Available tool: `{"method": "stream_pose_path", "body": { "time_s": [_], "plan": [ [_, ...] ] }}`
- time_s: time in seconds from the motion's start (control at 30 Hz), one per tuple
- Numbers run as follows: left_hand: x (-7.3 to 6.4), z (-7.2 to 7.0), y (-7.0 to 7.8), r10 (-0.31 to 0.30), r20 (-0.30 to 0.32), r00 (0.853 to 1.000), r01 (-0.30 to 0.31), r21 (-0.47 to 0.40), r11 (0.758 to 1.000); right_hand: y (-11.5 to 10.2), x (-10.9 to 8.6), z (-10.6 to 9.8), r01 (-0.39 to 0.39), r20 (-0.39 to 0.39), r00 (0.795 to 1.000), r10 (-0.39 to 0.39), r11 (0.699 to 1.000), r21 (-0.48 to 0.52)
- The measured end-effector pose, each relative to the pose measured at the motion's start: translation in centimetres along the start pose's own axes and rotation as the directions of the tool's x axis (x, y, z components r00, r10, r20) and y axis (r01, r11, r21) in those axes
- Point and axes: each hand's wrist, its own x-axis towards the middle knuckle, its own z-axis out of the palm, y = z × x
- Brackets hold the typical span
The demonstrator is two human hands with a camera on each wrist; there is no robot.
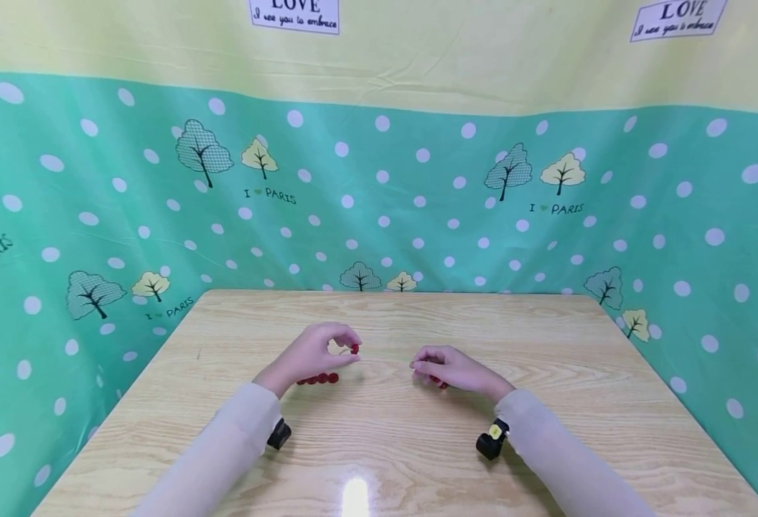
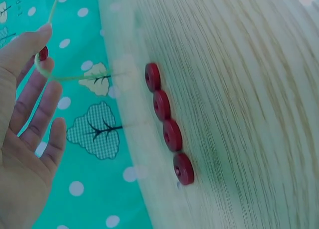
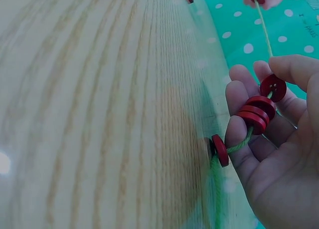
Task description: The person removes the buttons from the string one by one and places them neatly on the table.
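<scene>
My left hand point(image 1: 317, 352) pinches a red button point(image 1: 355, 349) between thumb and fingertips, and light green string point(image 2: 65, 79) loops around it in the left wrist view. The other fingers of that hand are spread. My right hand point(image 3: 284, 124) pinches the string just above a red four-hole button point(image 3: 274, 87). Several more red buttons point(image 3: 259, 114) are strung below, lying across its fingers, and one strung button point(image 3: 220, 150) hangs lower by the tabletop. The string runs taut from the right thumb up to the left hand.
Loose red buttons point(image 2: 172, 135) lie in a row on the wooden table point(image 1: 385, 438), below the left hand. A green dotted curtain point(image 1: 405, 179) hangs behind the table's far edge. Black wrist cameras point(image 1: 490, 444) are strapped at both cuffs.
</scene>
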Motion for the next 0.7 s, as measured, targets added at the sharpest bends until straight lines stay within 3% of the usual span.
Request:
{"method": "stream_pose_path", "body": {
  "time_s": [0.7],
  "plan": [
    [-2.2, -2.0, -1.6, 0.019, -0.071, 0.997, -0.018, 0.017, 1.000, 0.3, -0.2, -0.1, 0.016, -0.001, 1.000, -0.016, 1.000, -0.016]
  ]
}}
